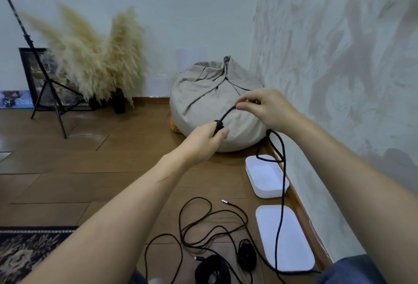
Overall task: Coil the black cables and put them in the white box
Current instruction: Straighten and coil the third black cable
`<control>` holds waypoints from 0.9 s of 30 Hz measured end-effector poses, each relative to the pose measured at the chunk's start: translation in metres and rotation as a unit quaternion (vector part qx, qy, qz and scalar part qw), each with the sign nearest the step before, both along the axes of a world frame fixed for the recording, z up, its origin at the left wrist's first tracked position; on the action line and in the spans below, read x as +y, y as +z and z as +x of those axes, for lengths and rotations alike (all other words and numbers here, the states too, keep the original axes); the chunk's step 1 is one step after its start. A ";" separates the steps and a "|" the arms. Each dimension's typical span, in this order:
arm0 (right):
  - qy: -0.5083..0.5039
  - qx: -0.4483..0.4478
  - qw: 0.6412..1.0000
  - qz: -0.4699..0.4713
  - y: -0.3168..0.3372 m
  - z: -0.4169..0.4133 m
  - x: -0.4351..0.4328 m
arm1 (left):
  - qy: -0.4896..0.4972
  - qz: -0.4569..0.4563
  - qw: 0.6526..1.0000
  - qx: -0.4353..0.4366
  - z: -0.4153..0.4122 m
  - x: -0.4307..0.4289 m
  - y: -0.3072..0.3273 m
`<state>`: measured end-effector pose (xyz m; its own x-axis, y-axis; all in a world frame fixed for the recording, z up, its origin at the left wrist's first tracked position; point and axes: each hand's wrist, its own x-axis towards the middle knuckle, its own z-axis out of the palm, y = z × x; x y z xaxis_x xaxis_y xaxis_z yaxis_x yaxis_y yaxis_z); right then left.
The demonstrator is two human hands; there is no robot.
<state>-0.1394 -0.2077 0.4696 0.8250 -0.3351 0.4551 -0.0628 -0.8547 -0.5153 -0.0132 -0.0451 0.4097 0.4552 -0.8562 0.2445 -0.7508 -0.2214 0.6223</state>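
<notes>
A: Left hand (203, 141), state?
B: Centre of frame. Fingers curled tight round the black cable (226, 115), at a thicker black lump on it, thumb alongside.

A: Right hand (264, 109)?
B: Just right of centre, slightly higher. Pinching the same cable between thumb and fingertips, other fingers loosely bent. Short arc of cable between the two hands.

A: Rest of that cable?
B: Hanging from below the right wrist. One loop in front of the far rim of the white box (271, 192); touching or not, cannot tell. Then down across the white lid (296, 234) to the lower right edge of the frame.

A: Box position?
B: Right of centre, on the wooden floor (90, 159), close to the skirting of the right-hand wall. Open side up. Lid lying flat just below it in the frame.

A: Other cables?
B: Bottom centre. One loose cable (196, 222) sprawled in wide loops, silver-tipped plug (224, 201) pointing towards the box. Two coiled bundles (212, 268) at the bottom edge, the smaller to the right.

A: Surroundings?
B: Grey bean bag (203, 93) behind the hands. Pampas grass (97, 57) and black tripod (45, 84) at upper left. Patterned rug (27, 252) at lower left.
</notes>
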 end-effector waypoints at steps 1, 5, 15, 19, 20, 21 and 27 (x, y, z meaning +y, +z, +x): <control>-0.002 -0.028 1.000 0.011 0.002 0.003 0.002 | -0.012 -0.008 0.999 0.036 -0.004 -0.001 0.002; -0.011 -0.055 0.997 0.058 -0.011 0.009 -0.004 | -0.051 -0.070 0.982 0.166 -0.006 0.000 0.011; -0.003 -0.069 0.979 0.190 -0.034 0.017 -0.003 | -0.120 -0.103 0.921 0.356 -0.007 0.010 0.020; 0.024 -0.080 0.968 0.236 -0.034 0.011 -0.001 | -0.141 -0.051 0.924 0.351 -0.012 0.015 0.025; 0.023 -0.082 0.969 0.232 -0.032 0.010 -0.001 | -0.134 -0.034 0.934 0.330 -0.013 0.016 0.024; 0.020 -0.082 0.971 0.224 -0.031 0.010 -0.002 | -0.128 -0.021 0.942 0.311 -0.014 0.017 0.024; 0.027 -0.079 0.961 0.263 -0.026 0.013 0.005 | -0.146 -0.070 0.926 0.341 -0.018 0.019 0.032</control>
